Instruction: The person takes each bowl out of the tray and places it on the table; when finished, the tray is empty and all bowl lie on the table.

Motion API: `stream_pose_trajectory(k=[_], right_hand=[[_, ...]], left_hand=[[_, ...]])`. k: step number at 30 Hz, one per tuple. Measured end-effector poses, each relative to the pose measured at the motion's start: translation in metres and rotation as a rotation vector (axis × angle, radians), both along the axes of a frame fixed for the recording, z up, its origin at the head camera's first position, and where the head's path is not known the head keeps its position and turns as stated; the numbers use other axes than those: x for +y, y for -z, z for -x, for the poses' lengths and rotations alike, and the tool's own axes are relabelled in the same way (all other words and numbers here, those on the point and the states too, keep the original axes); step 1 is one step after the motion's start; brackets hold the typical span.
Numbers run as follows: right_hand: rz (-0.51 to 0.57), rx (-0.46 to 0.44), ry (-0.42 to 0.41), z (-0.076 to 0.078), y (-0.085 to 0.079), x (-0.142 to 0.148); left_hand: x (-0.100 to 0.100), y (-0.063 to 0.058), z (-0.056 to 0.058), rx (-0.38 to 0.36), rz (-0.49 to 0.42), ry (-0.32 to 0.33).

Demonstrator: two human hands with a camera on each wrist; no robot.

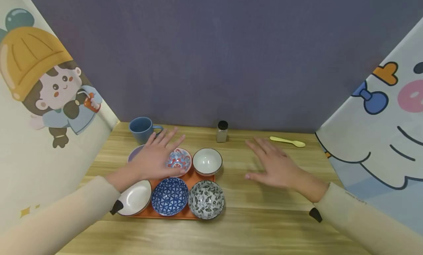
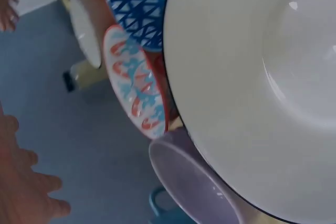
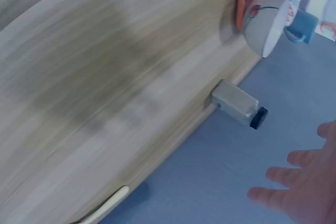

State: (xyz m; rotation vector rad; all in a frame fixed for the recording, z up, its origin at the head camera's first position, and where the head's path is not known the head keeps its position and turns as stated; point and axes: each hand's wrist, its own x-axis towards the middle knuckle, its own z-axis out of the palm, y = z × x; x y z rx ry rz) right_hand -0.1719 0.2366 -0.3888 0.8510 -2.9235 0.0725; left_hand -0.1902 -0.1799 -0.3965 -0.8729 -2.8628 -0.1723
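Above bowls (image 1: 170, 197), left hand (image 1: 154, 158) palm-down, fingers (image 1: 169, 137) apart.

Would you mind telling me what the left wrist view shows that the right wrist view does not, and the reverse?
Only the left wrist view shows the left hand and the near white bowl. Only the right one shows a broad stretch of bare tabletop and a red motif on the outside of the far white bowl. Both show that bowl, the jar, the red-rimmed bowl, the blue mug and the right hand.
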Motion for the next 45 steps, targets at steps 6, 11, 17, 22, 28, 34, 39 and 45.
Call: stream_pose_trajectory(k=[6,11,17,22,28,34,39,45], right_hand=[[0.115,-0.047,0.015,0.003,-0.012,-0.009],[0.233,-0.127,0.025,0.010,-0.017,-0.016],[0.462,-0.301,-0.027,0.028,-0.008,-0.024],[0.642,-0.508,0.005,0.041,0.013,-0.032],[0.833,-0.681,0.088,0.047,0.036,-0.046],[1.004,-0.805,0.157,0.051,0.064,-0.057],[1.081,-0.889,0.216,0.052,0.076,-0.064],[1.100,-0.918,0.221,0.050,0.084,-0.073]], left_hand=[[-0.036,-0.007,-0.004,-0.007,-0.146,-0.060],[-0.071,-0.011,-0.014,-0.111,-0.264,-0.140],[-0.114,-0.010,-0.027,-0.294,-0.473,-0.207],[-0.146,0.005,-0.032,-0.523,-0.638,-0.256],[-0.163,0.038,-0.037,-0.603,-0.765,-0.256],[-0.167,0.067,-0.047,-0.739,-0.893,-0.243],[-0.167,0.076,-0.047,-0.825,-0.932,-0.257],[-0.165,0.084,-0.044,-0.840,-0.939,-0.254]])
